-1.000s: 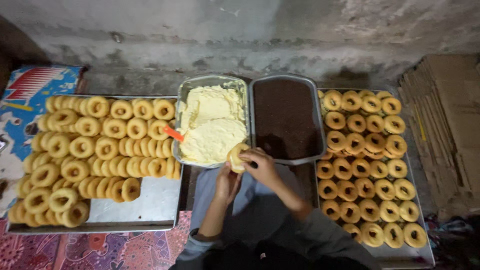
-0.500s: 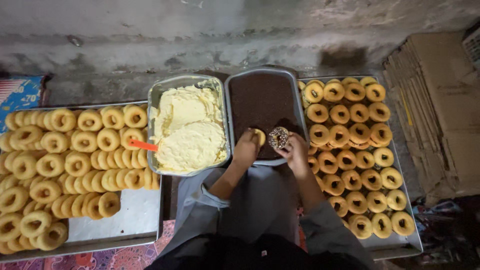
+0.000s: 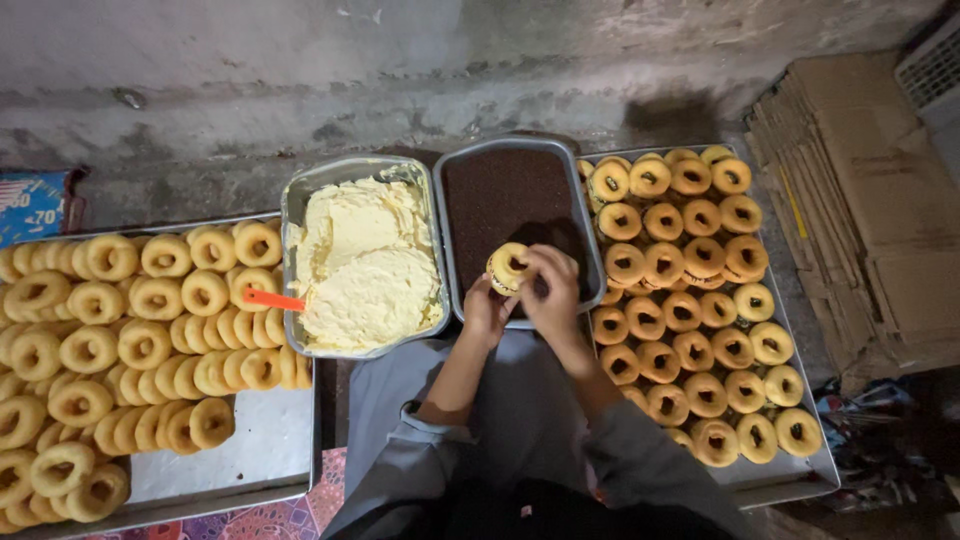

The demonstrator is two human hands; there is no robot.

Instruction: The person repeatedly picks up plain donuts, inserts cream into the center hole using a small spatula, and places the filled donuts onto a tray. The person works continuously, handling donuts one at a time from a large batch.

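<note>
A ring-shaped donut [image 3: 508, 267] is held between both hands over the near edge of a metal pan of dark brown sprinkles [image 3: 500, 195]. My left hand [image 3: 485, 312] grips it from below on the left; my right hand [image 3: 552, 290] closes on its right side. Left of that pan stands a metal pan of pale yellow cream [image 3: 365, 260] with an orange spatula [image 3: 270, 299] lying in it.
A large metal tray [image 3: 250, 450] at the left holds several plain donuts [image 3: 120, 330]. A tray [image 3: 790, 480] at the right holds several rows of filled donuts [image 3: 690, 310]. Flattened cardboard [image 3: 860, 200] lies far right. A concrete wall [image 3: 400, 70] runs behind.
The hands carried the donut from the cream pan over to the sprinkle pan. The donut is now held together with both hands, and the view has shifted left.
</note>
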